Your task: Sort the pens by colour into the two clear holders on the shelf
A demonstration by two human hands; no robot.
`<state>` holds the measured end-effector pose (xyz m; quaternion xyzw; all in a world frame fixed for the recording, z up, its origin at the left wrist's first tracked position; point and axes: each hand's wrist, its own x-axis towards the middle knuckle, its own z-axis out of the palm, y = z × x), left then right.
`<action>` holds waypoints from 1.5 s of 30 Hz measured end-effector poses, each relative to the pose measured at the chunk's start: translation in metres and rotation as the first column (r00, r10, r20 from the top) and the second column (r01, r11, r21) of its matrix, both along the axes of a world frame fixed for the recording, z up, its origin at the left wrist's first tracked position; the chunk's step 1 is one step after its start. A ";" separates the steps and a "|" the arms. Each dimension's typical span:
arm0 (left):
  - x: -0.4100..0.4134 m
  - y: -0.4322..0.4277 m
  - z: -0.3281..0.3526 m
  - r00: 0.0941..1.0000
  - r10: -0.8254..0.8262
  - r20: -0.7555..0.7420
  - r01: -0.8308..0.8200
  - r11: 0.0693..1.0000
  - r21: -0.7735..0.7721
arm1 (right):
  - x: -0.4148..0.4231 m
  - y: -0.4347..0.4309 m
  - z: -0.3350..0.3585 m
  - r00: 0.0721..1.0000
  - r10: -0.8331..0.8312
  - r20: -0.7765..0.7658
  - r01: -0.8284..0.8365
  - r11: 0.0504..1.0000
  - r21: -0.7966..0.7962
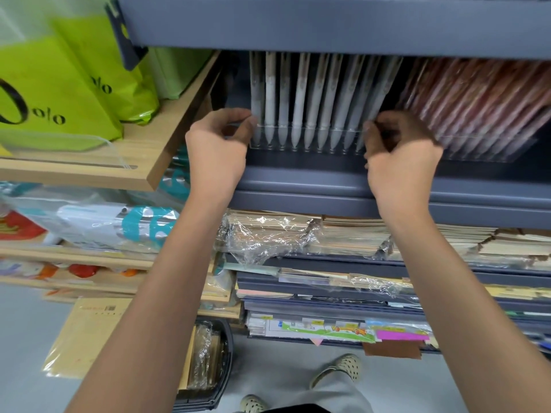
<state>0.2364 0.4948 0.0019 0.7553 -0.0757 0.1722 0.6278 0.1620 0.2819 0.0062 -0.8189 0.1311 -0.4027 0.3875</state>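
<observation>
Two bare forearms reach up from the bottom of the frame toward a grey shelf (328, 177) in a stationery display. The left hand (217, 150) is at the left end of the left holder (307, 141), a clear tray standing on the shelf. Its thumb and curled fingers (249, 131) pinch the tray's end wall. The right hand (399, 156) is at the tray's opposite end, in the gap between the two trays. Its fingers are curled inward, but the knuckles hide what they pinch, if anything.

The white pens (310, 96) stand in a neat row in the left holder, tips down and leaning back under the shelf above. Just beside it to the right, the right holder (489, 153) carries the red-brown pens (477, 93), packed side by side, tilted and blurred.

Below the shelf lie stacks of notebooks (351, 234), partly in crumpled clear wrap, with more paper goods on the tiers beneath. To the left, lime-green bags (59, 93) with black lettering stand on a wooden shelf (149, 162). At the bottom, on the grey floor (24, 338), the person's pale perforated shoes (343, 371) show beneath light trousers.
</observation>
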 end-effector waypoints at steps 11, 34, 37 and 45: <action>-0.023 -0.017 0.006 0.978 0.134 0.160 -0.159 0.975 0.155 | -0.002 0.002 0.002 1.000 -0.028 -0.011 0.028 1.000 0.011; -0.026 -0.039 0.020 0.969 0.247 0.007 -0.246 0.967 -0.069 | -0.003 0.002 0.001 0.999 -0.044 0.014 0.044 0.998 -0.035; -0.025 -0.038 0.019 0.971 0.237 0.001 -0.237 0.969 -0.073 | -0.003 0.002 0.002 0.998 -0.050 0.022 0.051 0.998 -0.021; -0.026 -0.037 0.015 0.973 0.231 0.014 -0.229 0.969 -0.087 | -0.004 0.003 0.003 0.998 -0.052 0.035 0.053 0.998 -0.038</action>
